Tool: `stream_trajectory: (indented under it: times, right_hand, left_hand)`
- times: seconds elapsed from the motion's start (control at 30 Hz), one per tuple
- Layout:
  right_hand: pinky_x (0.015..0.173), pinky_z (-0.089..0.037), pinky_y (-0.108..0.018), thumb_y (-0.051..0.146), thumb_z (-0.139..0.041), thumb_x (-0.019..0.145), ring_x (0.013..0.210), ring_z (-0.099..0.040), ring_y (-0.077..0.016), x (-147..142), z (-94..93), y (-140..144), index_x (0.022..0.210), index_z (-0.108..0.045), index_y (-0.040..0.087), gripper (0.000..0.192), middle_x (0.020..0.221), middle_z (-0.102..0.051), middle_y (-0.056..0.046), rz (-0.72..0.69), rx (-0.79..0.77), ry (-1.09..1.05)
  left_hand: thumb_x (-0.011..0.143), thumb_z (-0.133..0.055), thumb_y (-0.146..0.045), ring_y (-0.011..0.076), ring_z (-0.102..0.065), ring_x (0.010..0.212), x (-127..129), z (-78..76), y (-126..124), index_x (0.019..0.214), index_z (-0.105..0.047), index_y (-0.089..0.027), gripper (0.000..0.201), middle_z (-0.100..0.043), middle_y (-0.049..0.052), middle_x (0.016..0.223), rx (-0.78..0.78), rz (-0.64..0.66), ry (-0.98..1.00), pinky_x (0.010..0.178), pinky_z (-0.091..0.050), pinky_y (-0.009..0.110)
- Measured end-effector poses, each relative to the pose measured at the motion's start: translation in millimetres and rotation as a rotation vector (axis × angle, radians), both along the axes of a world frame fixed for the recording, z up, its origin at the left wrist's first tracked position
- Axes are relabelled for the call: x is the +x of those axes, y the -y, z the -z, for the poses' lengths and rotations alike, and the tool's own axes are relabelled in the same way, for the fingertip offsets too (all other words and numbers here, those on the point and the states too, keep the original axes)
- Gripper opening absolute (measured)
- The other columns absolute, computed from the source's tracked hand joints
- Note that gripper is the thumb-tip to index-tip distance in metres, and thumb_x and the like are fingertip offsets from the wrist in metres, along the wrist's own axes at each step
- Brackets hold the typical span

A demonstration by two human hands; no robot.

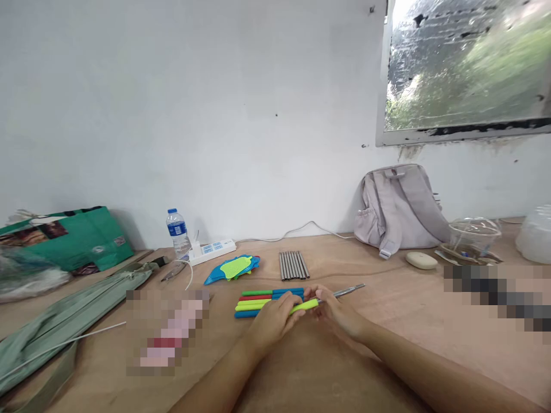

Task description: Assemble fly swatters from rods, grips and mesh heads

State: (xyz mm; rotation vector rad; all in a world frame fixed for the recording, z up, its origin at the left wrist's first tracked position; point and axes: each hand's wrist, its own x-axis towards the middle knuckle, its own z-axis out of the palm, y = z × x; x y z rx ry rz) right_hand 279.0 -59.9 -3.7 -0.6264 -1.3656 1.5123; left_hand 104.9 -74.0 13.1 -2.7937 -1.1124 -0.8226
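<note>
Yellow-green, the tube (pixel 306 306) could slip if the left hand (pixel 274 315) loosens or the metal rod (pixel 346 291) tilts; a nudge might roll the coloured tubes (pixel 257 297) alongside. The held tube runs between both hands, the left pinching it, the right hand (pixel 339 311) pinching the rod near the tube's end.

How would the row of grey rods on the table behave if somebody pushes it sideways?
The grey rods look straight, so they are probably stiff. They seem round and lie side by side with no visible tie, so they may roll apart. Their shiny surface suggests they could feel slippery.
</note>
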Motion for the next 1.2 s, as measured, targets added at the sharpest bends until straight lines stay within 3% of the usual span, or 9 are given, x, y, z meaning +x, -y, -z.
stream_trajectory:
  times: [0.1,0.2,0.27,0.33,0.47,0.57,0.73,0.97,1.2]
  right_hand:
    - [0.050,-0.037,-0.025,0.045,-0.058,0.067,0.055,-0.046,-0.0110,13.0,-0.1,-11.6,0.077,-0.048,0.022,0.027,0.067,-0.049,0.002,0.162,0.005,-0.010]
    - [0.062,-0.043,-0.029,0.042,-0.064,0.061,0.072,-0.052,-0.0154,35.2,-2.1,-20.9,0.091,-0.046,0.024,0.039,0.082,-0.053,-0.001,0.394,0.226,0.048]
    - [0.076,-0.042,-0.034,0.036,-0.069,0.057,0.086,-0.052,-0.0186,49.4,-5.3,-22.4,0.100,-0.044,0.024,0.051,0.093,-0.053,-0.003,0.525,0.493,0.276]
    - [0.084,-0.038,-0.036,0.030,-0.068,0.058,0.093,-0.051,-0.0205,58.1,-10.0,-20.3,0.102,-0.045,0.023,0.051,0.098,-0.053,-0.005,0.560,0.733,0.584]
    - [0.080,-0.038,-0.035,0.020,-0.053,0.069,0.089,-0.051,-0.0212,52.4,-20.4,-12.0,0.090,-0.052,0.018,0.021,0.091,-0.057,-0.008,0.556,0.965,1.071]
    - [0.069,-0.037,-0.030,0.019,-0.047,0.071,0.077,-0.053,-0.0201,37.9,-22.2,-7.2,0.073,-0.053,0.017,0.006,0.076,-0.059,-0.007,0.525,0.956,1.343]
    - [0.055,-0.030,-0.026,0.024,-0.046,0.072,0.065,-0.056,-0.0187,26.3,-14.6,-3.8,0.071,-0.058,0.016,0.015,0.073,-0.064,-0.008,0.454,0.783,1.592]
    - [0.055,-0.031,-0.026,0.024,-0.046,0.072,0.065,-0.058,-0.0194,26.0,-13.2,-3.1,0.067,-0.065,0.018,0.021,0.070,-0.067,-0.008,0.354,0.772,1.686]
    - [0.053,-0.032,-0.025,0.022,-0.046,0.070,0.067,-0.059,-0.0198,22.3,-3.0,-4.1,0.071,-0.067,0.018,0.021,0.072,-0.067,-0.009,0.284,0.750,1.700]
  left_hand:
    - [0.089,-0.029,-0.032,0.0143,-0.057,0.081,-3.1,-3.4,-3.1,0.096,-0.051,-0.019,0.026,-0.060,0.003,0.093,-0.044,-0.060,-0.015,0.068,-0.043,0.023]
    - [0.089,-0.027,-0.032,0.0156,-0.057,0.085,-9.9,-6.3,-6.4,0.098,-0.051,-0.019,0.029,-0.061,0.004,0.094,-0.059,-0.102,-0.012,0.071,-0.043,0.025]
    - [0.090,-0.026,-0.033,0.0165,-0.057,0.086,-14.9,-7.5,-8.0,0.099,-0.051,-0.019,0.030,-0.062,0.004,0.095,-0.068,-0.136,-0.015,0.073,-0.043,0.027]
    - [0.090,-0.026,-0.033,0.0170,-0.057,0.086,-18.5,-8.1,-9.1,0.099,-0.052,-0.019,0.031,-0.062,0.004,0.097,-0.071,-0.167,-0.037,0.073,-0.044,0.028]
    - [0.090,-0.025,-0.035,0.0172,-0.059,0.079,-17.6,-7.0,-9.1,0.096,-0.053,-0.018,0.033,-0.063,0.004,0.092,-0.002,-0.185,-0.132,0.068,-0.044,0.028]
    - [0.090,-0.025,-0.036,0.0165,-0.059,0.074,-11.2,-4.8,-7.5,0.092,-0.054,-0.018,0.035,-0.063,0.004,0.086,0.092,-0.167,-0.200,0.063,-0.043,0.026]
    - [0.087,-0.033,-0.038,0.0145,-0.059,0.067,0.4,-1.3,1.1,0.085,-0.053,-0.018,0.029,-0.062,0.003,0.080,0.117,-0.142,-0.253,0.056,-0.042,0.022]
    - [0.087,-0.035,-0.034,0.0141,-0.058,0.058,19.5,5.5,22.0,0.078,-0.052,-0.019,0.025,-0.061,0.001,0.069,0.143,-0.205,-0.196,0.048,-0.038,0.021]
    - [0.084,-0.044,-0.032,0.0150,-0.059,0.053,32.6,14.5,25.1,0.073,-0.052,-0.019,0.018,-0.063,-0.001,0.066,0.170,-0.293,-0.212,0.042,-0.035,0.022]
